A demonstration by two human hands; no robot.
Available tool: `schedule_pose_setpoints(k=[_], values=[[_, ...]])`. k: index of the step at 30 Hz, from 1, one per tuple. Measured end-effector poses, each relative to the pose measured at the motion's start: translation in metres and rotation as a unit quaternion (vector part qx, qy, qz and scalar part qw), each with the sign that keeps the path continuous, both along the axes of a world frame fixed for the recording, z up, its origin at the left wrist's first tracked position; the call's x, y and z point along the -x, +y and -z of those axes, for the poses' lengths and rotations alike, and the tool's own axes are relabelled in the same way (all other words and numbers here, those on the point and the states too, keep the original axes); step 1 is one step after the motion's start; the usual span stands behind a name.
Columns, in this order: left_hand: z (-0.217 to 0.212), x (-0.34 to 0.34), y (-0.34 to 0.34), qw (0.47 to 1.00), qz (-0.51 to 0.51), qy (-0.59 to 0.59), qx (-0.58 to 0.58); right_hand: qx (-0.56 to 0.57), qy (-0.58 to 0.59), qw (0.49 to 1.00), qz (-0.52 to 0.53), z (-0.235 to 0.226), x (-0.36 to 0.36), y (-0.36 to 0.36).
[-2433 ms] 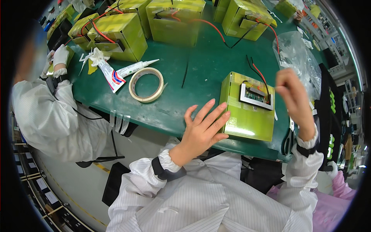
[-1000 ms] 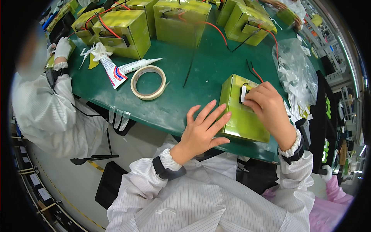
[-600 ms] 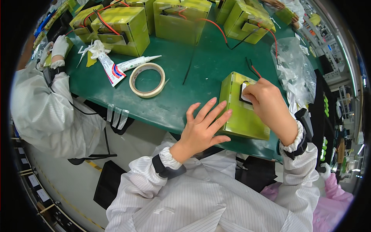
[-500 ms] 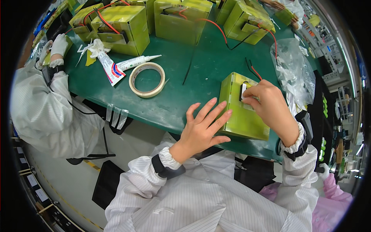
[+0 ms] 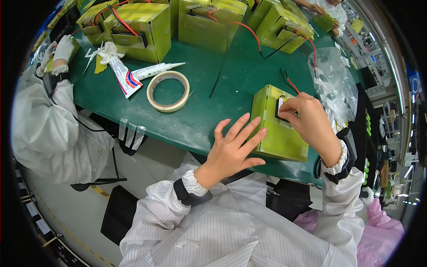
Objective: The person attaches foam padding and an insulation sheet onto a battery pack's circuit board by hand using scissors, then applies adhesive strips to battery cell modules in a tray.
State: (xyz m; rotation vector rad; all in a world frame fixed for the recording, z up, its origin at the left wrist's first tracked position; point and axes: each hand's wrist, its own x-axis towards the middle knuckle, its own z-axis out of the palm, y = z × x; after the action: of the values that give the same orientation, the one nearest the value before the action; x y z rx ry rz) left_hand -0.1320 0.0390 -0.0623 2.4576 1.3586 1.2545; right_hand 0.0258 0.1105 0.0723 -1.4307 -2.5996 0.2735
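Note:
A yellow-green wrapped battery pack [image 5: 282,142] lies on the green bench in front of me, near its front edge. My right hand [image 5: 308,120] is over the pack's top, with thumb and fingers pinching a small black rectangular part with a white face [image 5: 279,106]. The palm hides the rest of that part. Red and black wire ends [image 5: 291,84] stick up behind this hand. My left hand [image 5: 233,149] is open, its fingers spread toward the pack's left side. It holds nothing, and whether the fingertips touch the pack I cannot tell.
Left of the pack lie a masking tape roll [image 5: 154,100] and two glue tubes [image 5: 155,70]. Several wired battery packs [image 5: 138,33] line the back. Crumpled clear plastic [image 5: 333,80] lies at right. A gloved co-worker [image 5: 44,120] sits at left; another person's hands [image 5: 318,9] show far right.
The view has shifted slightly, so the bench things sit a little further left. Both hands keep the same pose, the right one still pinching the black part.

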Motion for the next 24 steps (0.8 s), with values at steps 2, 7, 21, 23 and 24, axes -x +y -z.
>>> schedule_pose_setpoints(k=[2,7,21,23,24], values=[[0.0,0.0,-0.001,1.0,0.006,-0.006,0.0,-0.005,-0.009,1.0,0.014,0.001,0.001,-0.001],[0.001,0.001,-0.002,1.0,0.006,-0.011,-0.005,-0.076,-0.075,0.994,-0.024,0.011,0.003,-0.003],[0.002,0.0,-0.002,1.0,0.017,0.003,0.009,-0.323,-0.037,0.888,0.325,-0.043,-0.201,0.036],[0.001,0.0,0.0,1.0,0.013,0.007,0.009,-0.373,0.006,0.864,0.337,-0.042,-0.226,0.038],[0.0,0.0,-0.001,1.0,0.03,0.008,0.003,-0.368,-0.028,0.856,0.363,-0.039,-0.254,0.036]])
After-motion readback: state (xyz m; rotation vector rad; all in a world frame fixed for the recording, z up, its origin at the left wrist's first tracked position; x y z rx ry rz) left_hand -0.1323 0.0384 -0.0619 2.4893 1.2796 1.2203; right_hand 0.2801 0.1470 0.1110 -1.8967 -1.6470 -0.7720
